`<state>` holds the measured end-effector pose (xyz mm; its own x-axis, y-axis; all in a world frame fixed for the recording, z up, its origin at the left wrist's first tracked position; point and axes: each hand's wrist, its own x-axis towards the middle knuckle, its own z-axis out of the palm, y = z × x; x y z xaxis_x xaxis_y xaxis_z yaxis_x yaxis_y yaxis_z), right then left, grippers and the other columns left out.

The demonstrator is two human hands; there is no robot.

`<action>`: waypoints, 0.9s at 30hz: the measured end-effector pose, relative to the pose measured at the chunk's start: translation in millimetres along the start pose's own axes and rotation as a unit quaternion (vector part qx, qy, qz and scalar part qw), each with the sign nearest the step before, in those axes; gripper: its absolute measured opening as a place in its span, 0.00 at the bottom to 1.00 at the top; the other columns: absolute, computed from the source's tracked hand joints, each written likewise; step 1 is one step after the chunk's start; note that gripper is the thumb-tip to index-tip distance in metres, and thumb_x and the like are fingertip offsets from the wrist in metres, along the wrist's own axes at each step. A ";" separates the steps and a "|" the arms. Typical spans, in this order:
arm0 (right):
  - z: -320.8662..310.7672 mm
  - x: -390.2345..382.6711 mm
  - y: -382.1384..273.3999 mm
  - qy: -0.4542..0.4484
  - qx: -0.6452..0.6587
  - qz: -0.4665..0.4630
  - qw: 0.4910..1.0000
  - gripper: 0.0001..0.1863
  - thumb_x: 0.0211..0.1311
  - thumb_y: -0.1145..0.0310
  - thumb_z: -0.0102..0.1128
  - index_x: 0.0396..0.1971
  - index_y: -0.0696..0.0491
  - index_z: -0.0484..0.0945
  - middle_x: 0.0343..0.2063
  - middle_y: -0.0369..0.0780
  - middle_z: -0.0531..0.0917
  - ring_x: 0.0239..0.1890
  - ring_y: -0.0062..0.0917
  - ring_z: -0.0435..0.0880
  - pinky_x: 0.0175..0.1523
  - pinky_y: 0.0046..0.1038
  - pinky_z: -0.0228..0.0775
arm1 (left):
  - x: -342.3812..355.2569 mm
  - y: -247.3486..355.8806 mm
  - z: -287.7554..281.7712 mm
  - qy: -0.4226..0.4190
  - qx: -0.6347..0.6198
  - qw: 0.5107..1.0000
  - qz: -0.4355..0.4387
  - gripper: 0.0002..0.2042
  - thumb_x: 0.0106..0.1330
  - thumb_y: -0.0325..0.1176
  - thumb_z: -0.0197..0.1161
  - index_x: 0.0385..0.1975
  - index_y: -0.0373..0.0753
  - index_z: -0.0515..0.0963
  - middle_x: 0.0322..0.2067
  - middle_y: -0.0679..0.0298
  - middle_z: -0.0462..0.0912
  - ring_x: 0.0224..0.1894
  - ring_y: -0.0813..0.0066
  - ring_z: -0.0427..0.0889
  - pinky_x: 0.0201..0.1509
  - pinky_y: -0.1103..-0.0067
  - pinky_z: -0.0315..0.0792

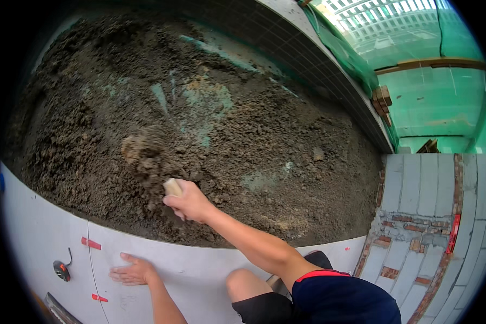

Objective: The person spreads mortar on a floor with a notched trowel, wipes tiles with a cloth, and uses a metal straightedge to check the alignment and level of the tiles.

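My right hand is closed round the pale handle of a trowel. A clump of wet, grainy mortar is smeared by motion just past the handle, hiding the blade. Below and around it spreads a thick bed of dark grey-brown mortar, rough and lumpy, with thin greenish patches. My left hand lies flat with fingers stretched on a large pale tile, left of my knee, and holds nothing.
Red clips straddle the tile joint at left, near a tape measure. A dark long tool lies at lower left. A grey block wall with a red level stands right. Green netting hangs beyond the tiled ledge.
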<state>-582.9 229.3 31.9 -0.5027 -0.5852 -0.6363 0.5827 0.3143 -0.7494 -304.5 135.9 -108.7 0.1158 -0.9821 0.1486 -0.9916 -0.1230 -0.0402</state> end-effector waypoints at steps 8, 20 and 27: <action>-254.7 -107.5 53.5 0.078 0.621 0.072 0.776 0.13 0.57 0.72 0.52 0.15 0.45 0.63 0.11 0.27 0.65 0.11 0.12 0.65 0.14 0.16 0.61 | 16.4 -28.9 2.1 -0.002 0.089 0.996 -0.027 0.41 0.69 0.63 0.41 0.65 0.27 0.57 0.67 0.45 0.57 0.71 0.52 0.55 0.71 0.61 0.51; -76.6 -24.9 -17.4 -0.004 -0.339 0.135 0.931 0.14 0.56 0.63 0.62 0.37 0.56 0.73 0.24 0.38 0.77 0.22 0.23 0.76 0.28 0.28 0.70 | -5.1 -0.4 -56.5 -0.099 -0.063 0.993 -0.030 0.41 0.67 0.53 0.48 0.69 0.27 0.45 0.71 0.45 0.43 0.75 0.52 0.37 0.75 0.59 0.34; 21.5 56.1 27.7 -0.074 -0.586 0.038 0.806 0.20 0.52 0.60 0.61 0.40 0.60 0.77 0.34 0.53 0.82 0.40 0.46 0.82 0.46 0.39 0.72 | -15.3 6.9 -63.0 -0.158 -0.087 0.983 -0.042 0.43 0.63 0.50 0.52 0.68 0.24 0.44 0.71 0.44 0.41 0.74 0.48 0.36 0.74 0.57 0.32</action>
<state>-581.2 189.1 -20.7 -0.3610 -0.5869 -0.7247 -0.4394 0.7925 -0.4229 -316.8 159.1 -49.0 0.1819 -0.9683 -0.1712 -0.9695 -0.2058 0.1334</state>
